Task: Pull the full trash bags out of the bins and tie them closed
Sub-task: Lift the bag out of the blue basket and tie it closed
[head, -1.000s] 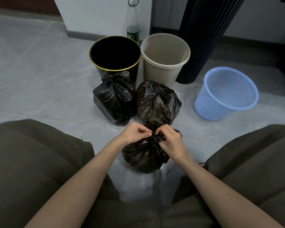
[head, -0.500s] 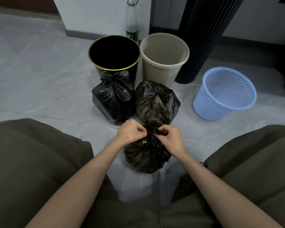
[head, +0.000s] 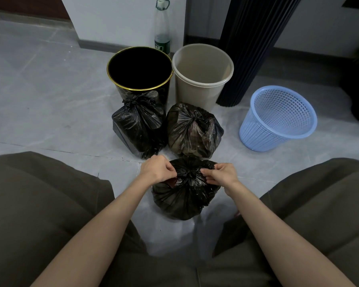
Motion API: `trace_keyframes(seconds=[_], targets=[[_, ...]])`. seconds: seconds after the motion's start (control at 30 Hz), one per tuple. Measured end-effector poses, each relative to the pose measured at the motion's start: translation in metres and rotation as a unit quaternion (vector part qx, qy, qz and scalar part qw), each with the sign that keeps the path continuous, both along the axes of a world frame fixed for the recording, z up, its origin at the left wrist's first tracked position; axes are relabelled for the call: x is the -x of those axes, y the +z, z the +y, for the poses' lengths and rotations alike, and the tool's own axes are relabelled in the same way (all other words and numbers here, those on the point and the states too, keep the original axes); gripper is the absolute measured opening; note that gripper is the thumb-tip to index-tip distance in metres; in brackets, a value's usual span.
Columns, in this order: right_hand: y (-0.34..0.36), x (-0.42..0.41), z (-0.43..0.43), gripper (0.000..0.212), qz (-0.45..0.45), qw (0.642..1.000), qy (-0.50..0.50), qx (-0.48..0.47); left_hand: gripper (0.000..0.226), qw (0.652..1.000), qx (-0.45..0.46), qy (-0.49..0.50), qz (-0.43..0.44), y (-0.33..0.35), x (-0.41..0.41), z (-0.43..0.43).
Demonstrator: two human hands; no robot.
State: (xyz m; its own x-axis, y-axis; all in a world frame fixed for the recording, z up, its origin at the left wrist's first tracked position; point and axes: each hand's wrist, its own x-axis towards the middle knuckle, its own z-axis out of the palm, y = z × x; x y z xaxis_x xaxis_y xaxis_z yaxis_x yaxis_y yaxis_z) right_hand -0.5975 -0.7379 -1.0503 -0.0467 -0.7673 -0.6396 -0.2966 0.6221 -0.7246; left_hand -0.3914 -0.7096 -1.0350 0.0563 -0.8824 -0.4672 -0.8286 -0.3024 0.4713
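The knot (head: 190,175) on the nearest bag (head: 182,199) needs a firm, even finish. By my judgement the two ends should be drawn straight apart, toward 9 and 3 o'clock, kept low against the gathered neck, so the thin plastic cinches rather than tears. The left hand (head: 157,169) pinches one end between thumb and curled fingers, and the right hand (head: 221,174) pinches the other, both narrow and close beside the knot. Pulling upward would likely lift the bag instead of tightening it.

The bag is black, glossy and crinkled, round and bulging, with pleats running up into the knot. It sits on the grey floor (head: 50,104) between the person's knees. At its 12 o'clock two tied bags (head: 139,125) stand side by side. Beyond them are a black bin (head: 110,66) and a beige bin (head: 201,96), both without bags, and a blue basket (head: 278,131) sits at 2 o'clock.
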Motion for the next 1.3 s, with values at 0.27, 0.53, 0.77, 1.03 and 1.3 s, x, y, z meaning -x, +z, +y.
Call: trace_keyframes(seconds=[0.27, 0.53, 0.77, 1.03, 1.3], targets=[[0.010, -0.002, 0.006, 0.063, 0.232, 0.855, 0.397, 0.238, 0.015, 0.997, 0.022, -0.021, 0.069, -0.006, -0.002, 0.001], [-0.002, -0.005, 0.020, 0.034, 0.405, 0.738, 0.499, 0.205, 0.017, 0.995, -0.019, -0.040, 0.087, -0.010, 0.000, 0.004], [0.001, 0.006, 0.013, 0.030, 0.420, 0.744, 0.461, 0.239, 0.024, 0.994, -0.007, -0.048, 0.102, -0.002, 0.009, -0.002], [0.037, 0.047, -0.018, 0.026, 0.385, 0.835, 0.369, 0.133, 0.031, 0.982, 0.041, -0.017, 0.186, 0.021, 0.036, -0.030], [0.041, 0.096, -0.036, 0.029, 0.281, 0.955, 0.028, 0.093, 0.033, 0.957, 0.074, 0.021, 0.279, 0.044, 0.073, -0.054]])
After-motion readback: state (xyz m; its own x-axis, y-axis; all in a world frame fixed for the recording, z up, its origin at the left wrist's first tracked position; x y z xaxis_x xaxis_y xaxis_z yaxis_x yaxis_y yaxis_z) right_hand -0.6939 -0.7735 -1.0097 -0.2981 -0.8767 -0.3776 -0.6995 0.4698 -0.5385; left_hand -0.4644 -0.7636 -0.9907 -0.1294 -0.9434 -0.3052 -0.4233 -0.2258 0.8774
